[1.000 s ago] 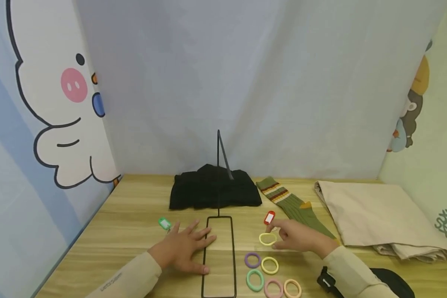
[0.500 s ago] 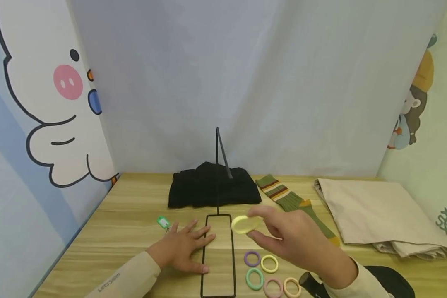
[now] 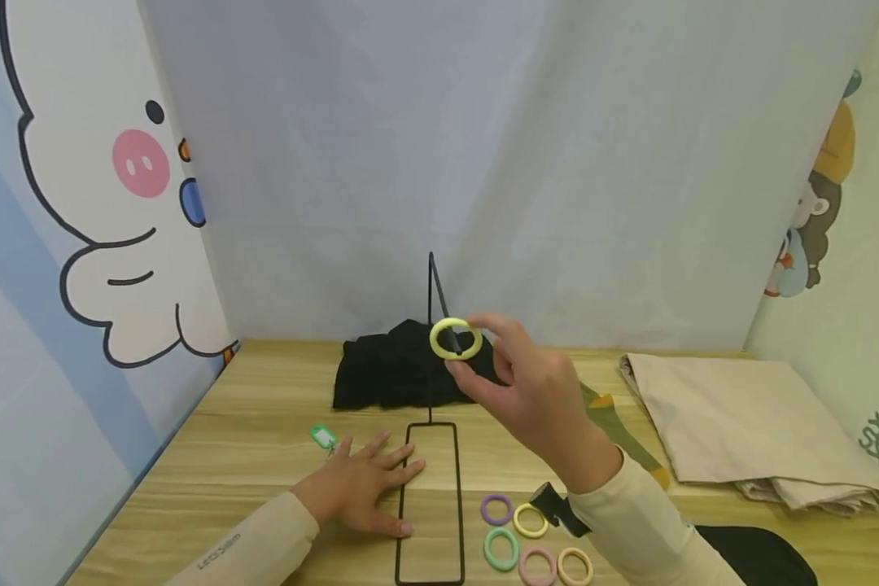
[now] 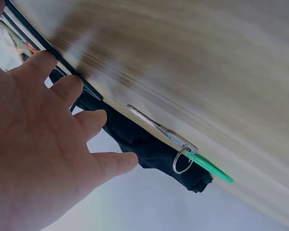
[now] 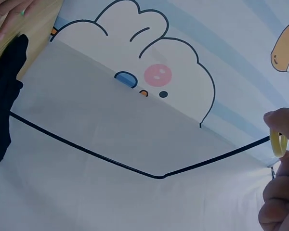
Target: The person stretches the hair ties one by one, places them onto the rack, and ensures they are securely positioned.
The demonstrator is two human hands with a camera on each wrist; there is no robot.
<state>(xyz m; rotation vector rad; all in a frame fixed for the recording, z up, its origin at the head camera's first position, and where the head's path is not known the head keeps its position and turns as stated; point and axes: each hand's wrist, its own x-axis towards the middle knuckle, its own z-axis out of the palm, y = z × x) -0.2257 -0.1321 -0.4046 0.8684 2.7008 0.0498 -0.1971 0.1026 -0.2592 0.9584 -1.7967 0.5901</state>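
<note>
My right hand (image 3: 531, 391) pinches a yellow hair tie (image 3: 435, 352) between thumb and index finger, raised above the table. The hair tie (image 5: 279, 145) is right at the free end of the arm of a black wire stand (image 3: 430, 285); in the head view that tip shows inside the ring. My left hand (image 3: 362, 488) lies with fingers spread across the left bar of the stand's rectangular base. Beside its index finger lies a key with a green tag (image 3: 322, 437); the metal key (image 4: 154, 125) shows in the left wrist view.
Several coloured hair ties, among them a green one (image 3: 501, 549) and a purple one (image 3: 496, 510), lie right of the base. Behind the stand is a folded black cloth (image 3: 381, 374). An olive sock (image 3: 618, 427), beige cloth (image 3: 710, 415) and black item (image 3: 758, 553) occupy the right side.
My right hand has picked up the yellow hair tie from near the red tag and carried it up and left to the stand's arm tip. My left hand has stayed put.
</note>
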